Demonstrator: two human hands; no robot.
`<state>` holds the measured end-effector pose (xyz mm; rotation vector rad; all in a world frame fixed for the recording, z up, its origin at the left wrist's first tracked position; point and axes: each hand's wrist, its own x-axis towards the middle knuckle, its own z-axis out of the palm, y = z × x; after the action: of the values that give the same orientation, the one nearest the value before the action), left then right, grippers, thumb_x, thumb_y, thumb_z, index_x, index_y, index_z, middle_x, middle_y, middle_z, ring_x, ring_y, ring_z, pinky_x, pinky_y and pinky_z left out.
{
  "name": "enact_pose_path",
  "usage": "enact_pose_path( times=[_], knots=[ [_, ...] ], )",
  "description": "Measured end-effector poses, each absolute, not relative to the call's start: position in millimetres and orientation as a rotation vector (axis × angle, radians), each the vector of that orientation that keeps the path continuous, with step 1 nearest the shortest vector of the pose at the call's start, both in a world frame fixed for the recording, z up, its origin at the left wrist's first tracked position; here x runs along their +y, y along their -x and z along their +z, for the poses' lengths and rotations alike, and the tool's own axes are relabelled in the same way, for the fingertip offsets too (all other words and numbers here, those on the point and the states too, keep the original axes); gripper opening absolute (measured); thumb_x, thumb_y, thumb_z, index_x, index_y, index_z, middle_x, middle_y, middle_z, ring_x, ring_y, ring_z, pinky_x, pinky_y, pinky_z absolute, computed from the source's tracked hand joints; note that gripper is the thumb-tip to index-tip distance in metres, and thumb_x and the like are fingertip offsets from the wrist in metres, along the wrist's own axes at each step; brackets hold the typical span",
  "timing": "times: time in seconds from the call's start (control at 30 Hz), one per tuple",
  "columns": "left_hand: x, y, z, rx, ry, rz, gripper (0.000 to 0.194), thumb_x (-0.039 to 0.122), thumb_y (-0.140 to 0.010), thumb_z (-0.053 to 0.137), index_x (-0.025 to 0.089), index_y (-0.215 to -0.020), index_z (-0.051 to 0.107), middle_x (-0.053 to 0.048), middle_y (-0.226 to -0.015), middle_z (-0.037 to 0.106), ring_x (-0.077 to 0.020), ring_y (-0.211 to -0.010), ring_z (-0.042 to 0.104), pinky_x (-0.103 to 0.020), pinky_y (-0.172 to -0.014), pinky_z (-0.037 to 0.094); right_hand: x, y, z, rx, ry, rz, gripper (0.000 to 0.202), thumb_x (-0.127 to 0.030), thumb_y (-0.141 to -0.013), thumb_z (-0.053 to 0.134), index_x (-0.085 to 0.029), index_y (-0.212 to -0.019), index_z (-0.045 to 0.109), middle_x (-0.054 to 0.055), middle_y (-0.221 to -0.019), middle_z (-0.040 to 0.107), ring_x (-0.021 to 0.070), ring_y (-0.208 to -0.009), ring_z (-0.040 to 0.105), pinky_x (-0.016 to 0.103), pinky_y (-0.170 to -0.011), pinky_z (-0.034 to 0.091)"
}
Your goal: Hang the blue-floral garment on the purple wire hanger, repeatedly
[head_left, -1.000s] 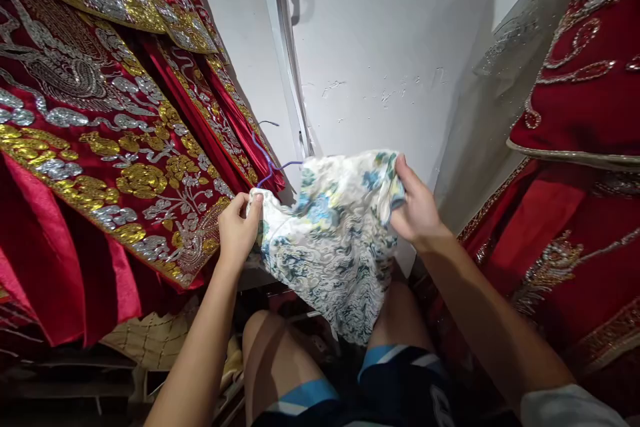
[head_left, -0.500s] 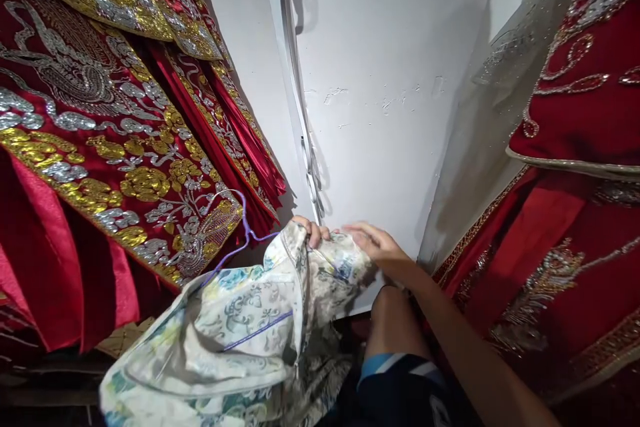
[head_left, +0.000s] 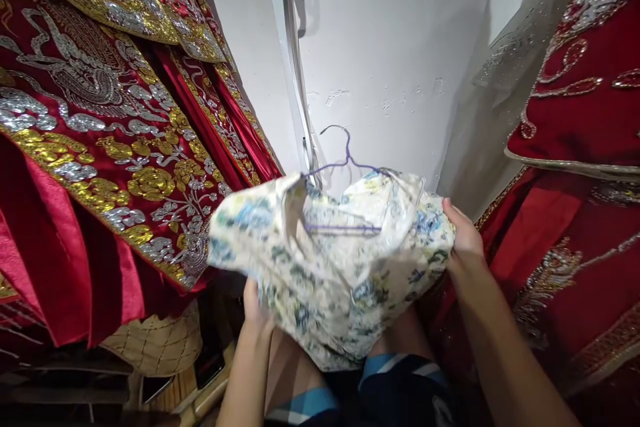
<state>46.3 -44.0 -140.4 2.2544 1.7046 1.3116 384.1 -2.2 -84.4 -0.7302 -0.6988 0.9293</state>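
Observation:
A white shirt [head_left: 320, 287] with a blue, green and yellow floral print hangs on a purple wire hanger [head_left: 349, 157], upright in front of me in the head view. The hook stands above the collar, and the lower bar shows through the neck opening. My left hand [head_left: 255, 303] grips the shirt's side below the left sleeve; its fingers are mostly hidden behind the cloth. At the other sleeve, my right hand [head_left: 464, 232] is closed on the fabric edge, thumb on the near side.
Red garments with gold and silver embroidery [head_left: 150, 180] hang at the left, and beaded red garments [head_left: 590, 127] at the right. Behind the hanger is a white wall [head_left: 390, 47] with a metal strip [head_left: 285, 40]. A woven tan seat [head_left: 160, 343] is at lower left.
The shirt has swung from lower left to the middle and now faces me, spread out, its hanger upright. My right hand moved right to the sleeve; my left hand moved down and left to the side.

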Motion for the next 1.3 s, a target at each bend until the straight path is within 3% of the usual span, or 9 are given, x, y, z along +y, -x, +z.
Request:
enact_pose_path(
  times=[0.1, 0.17, 0.3, 0.43, 0.63, 0.7, 0.83, 1.03, 1.3],
  knots=[
    [-60, -40, -169, 1.418, -1.549, 1.525, 0.059, 0.048, -0.100, 0.020, 0.016, -0.116, 0.068, -0.012, -0.099, 0.075, -0.0255, -0.117, 0.064, -0.041, -0.098, 0.052, 20, -374, -73, -0.707, 0.683, 0.879, 0.040, -0.055, -0.065, 0.078, -0.022, -0.082, 0.063, 0.006, -0.081, 0.074, 0.0302, -0.090, 0.073, 0.042, -0.077, 0.060],
    [-63, -44, -186, 1.277, -1.099, 1.512, 0.055, 0.059, -0.091, 0.045, 0.022, -0.131, 0.059, -0.011, -0.120, 0.070, -0.0286, -0.131, 0.054, -0.046, -0.111, 0.041, 28, -359, -68, -0.771, 0.666, 0.912, 0.040, -0.056, -0.068, 0.076, -0.022, -0.085, 0.063, 0.006, -0.084, 0.074, 0.0294, -0.091, 0.073, 0.042, -0.078, 0.060],
    [-70, -62, -204, 1.250, -0.984, 1.440, 0.079, 0.049, -0.071, 0.078, 0.028, -0.141, 0.048, -0.007, -0.144, 0.054, -0.0290, -0.145, 0.035, -0.042, -0.123, 0.022, 23, -336, -70, -0.848, 0.668, 0.962, 0.038, -0.055, -0.073, 0.074, -0.021, -0.088, 0.064, 0.006, -0.089, 0.073, 0.0274, -0.092, 0.071, 0.039, -0.078, 0.058],
    [-87, -81, -210, 1.240, -1.007, 1.320, 0.078, 0.047, -0.069, 0.080, 0.025, -0.138, 0.052, -0.010, -0.142, 0.055, -0.0302, -0.146, 0.031, -0.044, -0.123, 0.019, 4, -341, -95, -0.858, 0.788, 0.854, 0.038, -0.056, -0.080, 0.066, -0.020, -0.090, 0.065, 0.007, -0.093, 0.071, 0.0251, -0.091, 0.068, 0.035, -0.076, 0.055],
    [-104, -107, -212, 1.236, -0.885, 1.322, 0.082, 0.046, -0.064, 0.084, 0.019, -0.136, 0.055, -0.015, -0.141, 0.056, -0.0334, -0.143, 0.036, -0.044, -0.120, 0.025, -47, -319, -170, -0.638, 1.102, 0.323, 0.034, -0.044, -0.082, 0.064, -0.020, -0.106, 0.058, 0.006, -0.101, 0.063, 0.0194, -0.090, 0.060, 0.030, -0.077, 0.047],
    [-105, -113, -214, 1.244, -0.883, 1.341, 0.082, 0.045, -0.062, 0.085, 0.017, -0.134, 0.058, -0.016, -0.140, 0.057, -0.0337, -0.142, 0.037, -0.043, -0.120, 0.025, -63, -298, -186, -0.879, 1.130, 0.545, 0.025, -0.045, -0.088, 0.055, -0.021, -0.085, 0.057, 0.002, -0.080, 0.061, 0.0168, -0.072, 0.057, 0.029, -0.068, 0.045],
    [-104, -116, -221, 1.241, -0.924, 1.401, 0.077, 0.045, -0.062, 0.085, 0.016, -0.130, 0.061, -0.016, -0.137, 0.059, -0.0337, -0.140, 0.041, -0.045, -0.120, 0.025, -73, -266, -190, -1.661, 1.025, 1.120, 0.037, -0.045, -0.094, 0.047, -0.022, -0.065, 0.048, -0.002, -0.055, 0.052, 0.0145, -0.056, 0.051, 0.026, -0.059, 0.039],
    [-107, -108, -215, 1.286, -1.068, 1.334, 0.071, 0.045, -0.066, 0.082, 0.017, -0.128, 0.062, -0.015, -0.139, 0.058, -0.0329, -0.142, 0.038, -0.044, -0.121, 0.022, -66, -259, -189, -1.750, 1.155, 1.035, 0.032, -0.047, -0.093, 0.050, -0.022, -0.073, 0.045, -0.005, -0.058, 0.042, 0.0125, -0.055, 0.041, 0.025, -0.054, 0.028],
    [-109, -107, -214, 1.251, -1.127, 1.298, 0.065, 0.044, -0.067, 0.081, 0.017, -0.123, 0.064, -0.015, -0.131, 0.063, -0.0337, -0.136, 0.047, -0.046, -0.118, 0.029, -70, -259, -193, -1.673, 1.237, 1.039, 0.024, -0.043, -0.094, 0.047, -0.022, -0.082, 0.048, -0.005, -0.058, 0.042, 0.0132, -0.054, 0.039, 0.026, -0.052, 0.025]
  ],
)
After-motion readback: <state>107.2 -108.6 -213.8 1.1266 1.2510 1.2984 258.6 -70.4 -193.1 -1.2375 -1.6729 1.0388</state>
